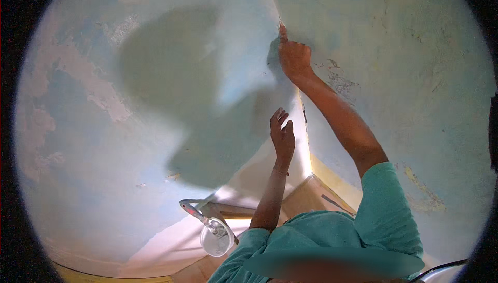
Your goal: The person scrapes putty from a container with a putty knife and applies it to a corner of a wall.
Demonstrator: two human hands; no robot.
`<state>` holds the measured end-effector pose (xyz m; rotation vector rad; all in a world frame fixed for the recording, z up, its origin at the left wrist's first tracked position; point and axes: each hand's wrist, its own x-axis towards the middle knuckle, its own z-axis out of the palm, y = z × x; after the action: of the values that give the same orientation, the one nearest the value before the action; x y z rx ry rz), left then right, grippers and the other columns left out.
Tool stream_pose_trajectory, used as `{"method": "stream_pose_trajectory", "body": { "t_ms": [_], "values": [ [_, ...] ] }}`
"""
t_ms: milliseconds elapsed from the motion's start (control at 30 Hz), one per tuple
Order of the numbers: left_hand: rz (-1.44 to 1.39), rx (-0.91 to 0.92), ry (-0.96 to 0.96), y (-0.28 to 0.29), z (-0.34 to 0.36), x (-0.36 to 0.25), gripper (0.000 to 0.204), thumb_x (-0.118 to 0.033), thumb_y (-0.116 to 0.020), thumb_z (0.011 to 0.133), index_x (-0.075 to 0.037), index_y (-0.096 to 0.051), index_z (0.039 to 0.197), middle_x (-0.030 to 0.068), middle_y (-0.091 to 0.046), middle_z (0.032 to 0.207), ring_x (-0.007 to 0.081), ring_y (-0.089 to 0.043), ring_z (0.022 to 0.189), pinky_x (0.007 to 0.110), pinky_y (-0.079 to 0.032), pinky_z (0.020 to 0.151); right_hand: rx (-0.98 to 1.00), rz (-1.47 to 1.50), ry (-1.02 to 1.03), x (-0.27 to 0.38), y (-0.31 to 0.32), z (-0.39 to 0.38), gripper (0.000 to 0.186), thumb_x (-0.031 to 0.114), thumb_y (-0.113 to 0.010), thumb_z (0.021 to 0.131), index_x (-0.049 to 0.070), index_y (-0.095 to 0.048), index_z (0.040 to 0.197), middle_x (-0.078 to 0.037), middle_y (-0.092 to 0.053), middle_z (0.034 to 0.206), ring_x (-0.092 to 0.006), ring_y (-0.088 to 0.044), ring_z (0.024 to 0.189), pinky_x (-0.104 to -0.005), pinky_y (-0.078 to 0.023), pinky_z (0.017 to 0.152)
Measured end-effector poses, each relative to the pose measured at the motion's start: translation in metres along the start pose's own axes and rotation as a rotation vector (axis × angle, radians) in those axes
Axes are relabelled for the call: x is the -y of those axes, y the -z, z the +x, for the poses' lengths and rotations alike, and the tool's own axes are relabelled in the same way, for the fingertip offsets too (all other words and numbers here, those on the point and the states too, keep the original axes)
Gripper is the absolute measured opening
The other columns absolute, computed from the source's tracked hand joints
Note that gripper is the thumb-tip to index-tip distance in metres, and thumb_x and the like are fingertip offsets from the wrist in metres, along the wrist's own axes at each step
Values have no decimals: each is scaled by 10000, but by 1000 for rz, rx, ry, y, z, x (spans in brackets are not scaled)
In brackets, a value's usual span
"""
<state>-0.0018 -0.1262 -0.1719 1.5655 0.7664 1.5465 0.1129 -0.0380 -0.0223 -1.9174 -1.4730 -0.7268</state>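
Right hand (293, 54) far up at the wall corner (270, 2), forefinger out, pressing; left hand (282, 135) nearer, fingers loosely spread, empty; white bucket (217, 237) near left.

A: Where are the hands?

B: The right hand (293, 54) is upper centre, a fingertip pressed into the wall corner (307, 143). The left hand (282, 133) hangs open mid-frame, just beside that corner.

A: Anything below?

B: A white bucket (216, 237) with a tool, lower centre.
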Motion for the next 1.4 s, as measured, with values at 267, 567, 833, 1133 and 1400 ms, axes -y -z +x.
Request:
{"method": "stream_pose_trajectory", "body": {
  "t_ms": [267,567,833,1133,1400],
  "values": [
    [49,11,-42,1,0,-5,387,52,-434,752,-24,-387,1128,108,-434,1102,204,-467,1001,278,-421,770,192,-157,93,-2,3,-10,501,128,-491,722,-2,-372,1191,-68,-580,596,-187,-582,533,-330,-437,430],
    [26,-21,-40,5,-5,-18,389,53,-437,750,-15,-387,1130,113,-433,1100,201,-469,999,280,-433,754,-5,1370,-116,-6,13,-10,513,152,-481,705,138,-342,1199,-51,-484,618,-147,-435,429,-273,-343,362],
    [20,-9,5,11,-4,-13,404,46,-446,745,-27,-382,1138,105,-429,1103,205,-466,1003,270,-424,765,474,2395,-259,-8,9,0,629,124,-472,701,286,-222,1255,-33,-431,657,-72,-302,384,-181,-257,319],
    [2,-1,-21,18,2,-4,429,68,-456,733,-31,-376,1143,114,-417,1109,217,-461,1006,280,-423,770,432,2284,-231,-4,5,-1,641,120,-413,722,328,-183,1283,-23,-420,672,-60,-265,395,-158,-240,358],
    [46,28,5,16,4,7,436,73,-455,731,-31,-374,1147,120,-414,1110,228,-464,1002,280,-425,770,131,488,-149,1,7,-2,704,119,-446,669,237,-167,1304,-205,-575,805,-365,-571,686,-461,-450,653]
  ]
}}
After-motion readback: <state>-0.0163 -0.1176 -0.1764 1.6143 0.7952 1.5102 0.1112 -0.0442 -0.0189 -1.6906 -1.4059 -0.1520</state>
